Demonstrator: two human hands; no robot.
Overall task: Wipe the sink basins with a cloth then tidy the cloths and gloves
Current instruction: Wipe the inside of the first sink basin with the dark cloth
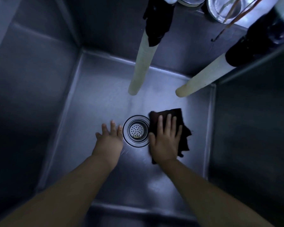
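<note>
Deep grey steel sink basin (92,102): the right hand (165,143) presses flat, fingers (168,124) spread, on the dark brown cloth (184,136) just right of the round drain (137,131). The left hand (109,140) lies open, holding nothing, across the drain.

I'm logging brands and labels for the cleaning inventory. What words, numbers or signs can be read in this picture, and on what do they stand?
None can be read.
sink basin: bare steel, no marking shows.
drain strainer: only holes, no lettering.
dark cloth under the right hand: no tag or print shows.
two pale hoses: no print shows.
metal bowls at the top edge: blurred, no text shows.
</note>
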